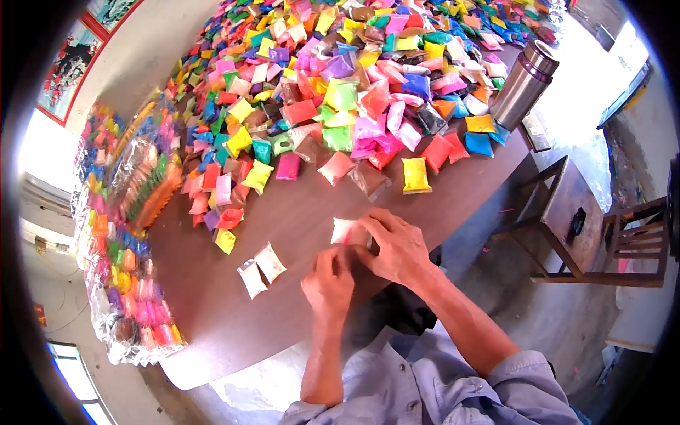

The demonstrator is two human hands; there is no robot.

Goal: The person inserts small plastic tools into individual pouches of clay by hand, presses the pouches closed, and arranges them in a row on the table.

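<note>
Near the table's front edge, my right hand [394, 248] has its fingers bent over a small white packet [345, 231], gripping its right side. My left hand [329, 282] is just below and left of that packet, fingers pinched together; what they hold, if anything, is too small to tell. A thin pink-red strip shows on the packet between the hands. Left of my left hand lie two whitish packets, one [270, 263] touching the other [252, 278]. Beyond my hands a yellow packet [416, 175] lies at the edge of a large pile of coloured packets [340, 95].
The brown table [212, 312] carries a steel flask [525, 83] at the right of the pile. Clear bags of coloured packets [131, 283] line the left edge. A wooden stool [577, 212] and a chair [637, 244] stand on the floor at the right.
</note>
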